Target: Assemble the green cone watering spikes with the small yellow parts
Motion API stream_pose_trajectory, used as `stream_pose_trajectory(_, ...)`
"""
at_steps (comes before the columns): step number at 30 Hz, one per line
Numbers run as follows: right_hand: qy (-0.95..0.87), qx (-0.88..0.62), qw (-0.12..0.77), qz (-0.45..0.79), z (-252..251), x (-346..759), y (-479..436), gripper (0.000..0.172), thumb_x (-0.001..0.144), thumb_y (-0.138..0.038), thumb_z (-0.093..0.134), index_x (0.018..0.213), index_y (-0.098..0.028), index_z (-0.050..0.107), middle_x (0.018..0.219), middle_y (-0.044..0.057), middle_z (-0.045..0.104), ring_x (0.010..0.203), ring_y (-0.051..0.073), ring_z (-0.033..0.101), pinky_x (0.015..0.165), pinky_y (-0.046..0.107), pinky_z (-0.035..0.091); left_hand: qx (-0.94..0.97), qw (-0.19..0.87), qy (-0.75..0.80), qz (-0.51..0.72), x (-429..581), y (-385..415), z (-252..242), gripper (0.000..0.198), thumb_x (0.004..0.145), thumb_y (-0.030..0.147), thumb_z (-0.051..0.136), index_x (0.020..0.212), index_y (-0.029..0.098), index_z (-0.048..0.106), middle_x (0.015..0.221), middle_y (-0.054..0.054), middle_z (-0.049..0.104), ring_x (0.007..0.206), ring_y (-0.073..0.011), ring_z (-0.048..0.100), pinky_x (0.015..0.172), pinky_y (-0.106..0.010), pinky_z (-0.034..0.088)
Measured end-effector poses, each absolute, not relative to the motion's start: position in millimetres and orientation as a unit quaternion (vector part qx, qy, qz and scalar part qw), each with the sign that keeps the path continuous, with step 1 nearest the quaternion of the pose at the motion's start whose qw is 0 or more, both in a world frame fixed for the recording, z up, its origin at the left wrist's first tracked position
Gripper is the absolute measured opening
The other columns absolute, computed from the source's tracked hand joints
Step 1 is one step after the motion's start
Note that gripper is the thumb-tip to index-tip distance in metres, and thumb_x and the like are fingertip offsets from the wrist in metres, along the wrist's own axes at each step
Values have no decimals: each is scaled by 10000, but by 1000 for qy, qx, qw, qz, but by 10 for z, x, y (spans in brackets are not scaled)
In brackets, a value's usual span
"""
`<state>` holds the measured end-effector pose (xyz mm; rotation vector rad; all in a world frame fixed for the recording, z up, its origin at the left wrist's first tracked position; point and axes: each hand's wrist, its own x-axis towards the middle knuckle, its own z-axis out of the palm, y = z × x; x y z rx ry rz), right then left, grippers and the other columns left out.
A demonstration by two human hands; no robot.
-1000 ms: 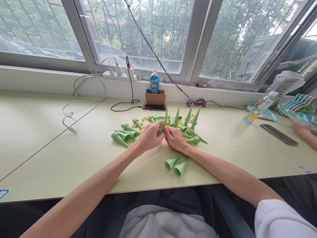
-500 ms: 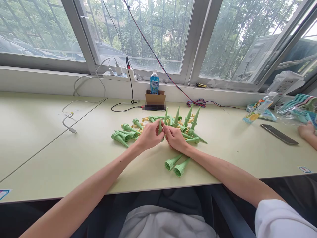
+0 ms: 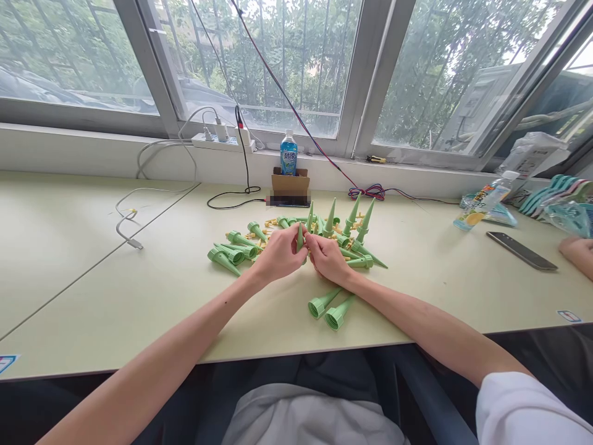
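My left hand [image 3: 281, 252] is closed around a green plastic watering spike [image 3: 300, 237], its pointed end up. Pressed against it from the right, my right hand [image 3: 330, 258] has its thumb and fingers pinched together beside the spike. Whatever those fingers hold is hidden. Around and behind both hands lies a loose pile of green watering spikes [image 3: 239, 238], several of them standing point up [image 3: 330, 217]. Small yellow valve pieces [image 3: 271, 222] are scattered among them. Two spikes with open threaded caps [image 3: 335, 317] lie nearer me, by my right forearm.
Behind the pile stand a small cardboard box [image 3: 291, 184] and a blue-labelled bottle [image 3: 288, 154]. Cables [image 3: 370, 191] run along the back. To the right are a phone [image 3: 521, 250], a drink bottle [image 3: 486, 201], hangers [image 3: 549, 193] and another person's hand [image 3: 577, 252].
My two hands and the spike between them are almost unmoved. At the right edge, the other person's hand has shifted slightly, and the plastic near the hangers looks different.
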<state>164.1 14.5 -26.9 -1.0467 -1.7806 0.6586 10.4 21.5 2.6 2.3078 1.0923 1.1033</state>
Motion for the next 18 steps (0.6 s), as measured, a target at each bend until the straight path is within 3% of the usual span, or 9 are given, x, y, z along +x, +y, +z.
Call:
stream_pose_trajectory(7,-732,-428,462,260,-271,1646,152,545,964,-633,297,639,-205,392,500,-33,412,491,111,379,506,252,309,833,138,376,382,111,218,8,77,754,164,539,793,207,487,596,48,488,522,-108,426,529,-249,377)
stream_pose_trajectory(18,-729,-432,466,254,-272,1639,148,535,971,-608,304,624,-208,373,511,-28,410,511,116,376,522,255,302,822,156,383,391,112,228,3,109,753,175,543,743,212,441,599,43,502,542,-114,453,525,-248,381)
